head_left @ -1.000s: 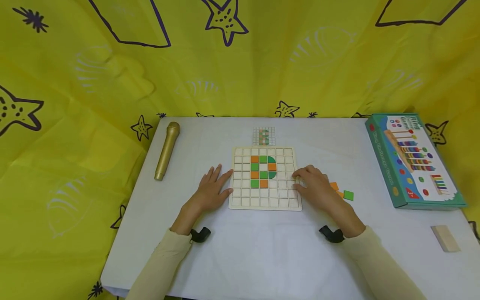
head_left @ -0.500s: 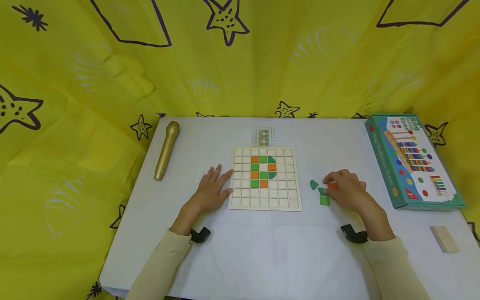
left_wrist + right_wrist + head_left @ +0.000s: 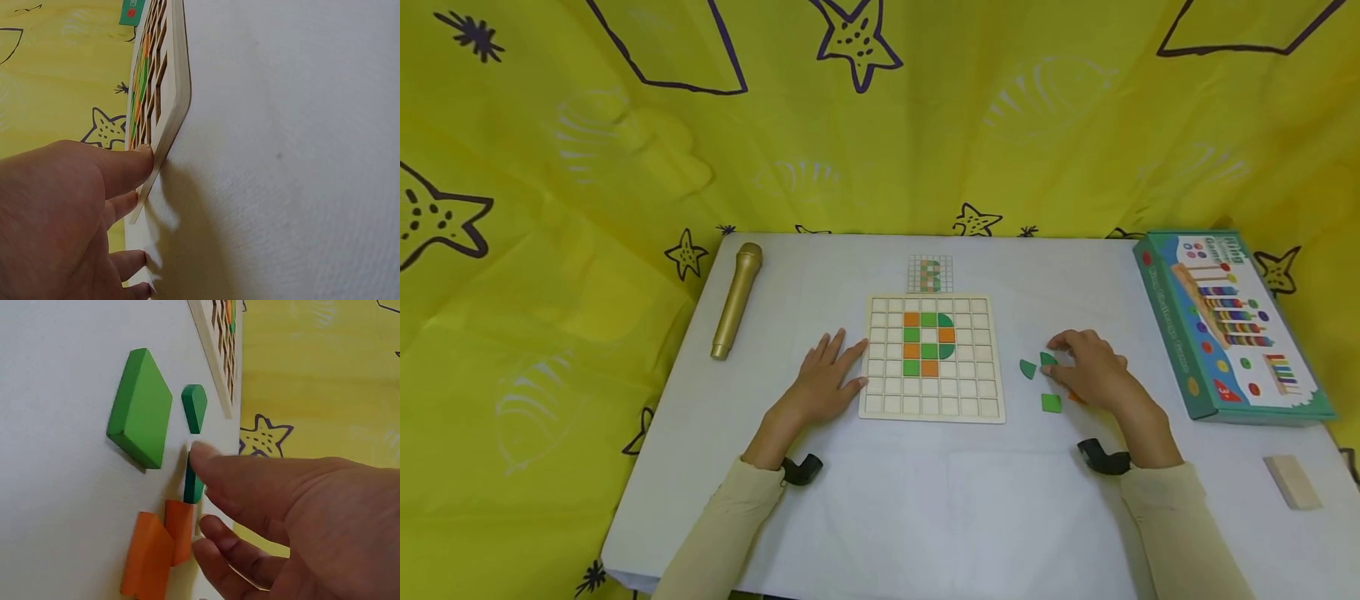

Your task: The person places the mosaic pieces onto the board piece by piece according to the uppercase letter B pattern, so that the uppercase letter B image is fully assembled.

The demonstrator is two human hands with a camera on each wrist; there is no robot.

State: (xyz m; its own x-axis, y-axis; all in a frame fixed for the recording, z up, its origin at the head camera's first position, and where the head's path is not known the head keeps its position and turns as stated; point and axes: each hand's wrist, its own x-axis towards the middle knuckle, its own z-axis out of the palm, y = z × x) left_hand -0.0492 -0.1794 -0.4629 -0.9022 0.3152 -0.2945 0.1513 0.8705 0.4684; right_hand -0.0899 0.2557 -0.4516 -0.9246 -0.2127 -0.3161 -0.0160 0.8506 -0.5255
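A square wooden grid board (image 3: 880, 407) lies mid-table, with orange and green tiles (image 3: 928, 350) set in several cells. My left hand (image 3: 823, 383) lies beside its left edge with fingers spread; the thumb (image 3: 134, 165) touches the frame. My right hand (image 3: 1093, 375), right of the board, has thumb and index finger about a dark green quarter-circle tile (image 3: 193, 484), pinching it. A second quarter-circle tile (image 3: 1027, 369) lies to its left. Nearer me is a light green square tile (image 3: 1051, 403). Orange tiles (image 3: 149, 556) lie under the right hand, mostly hidden from the head view.
A small pattern card (image 3: 930, 273) lies behind the board. At the left stands off a gold microphone (image 3: 736, 302), lying down. A green game box (image 3: 1232, 325) and a pale wooden block (image 3: 1292, 482) are at the right of the white table. A yellow curtain (image 3: 880, 133) hangs behind.
My right hand has left the board's right edge and moved right to the loose tiles. Its grip has gone from an orange tile to a quarter-circle tile. The left hand stays put.
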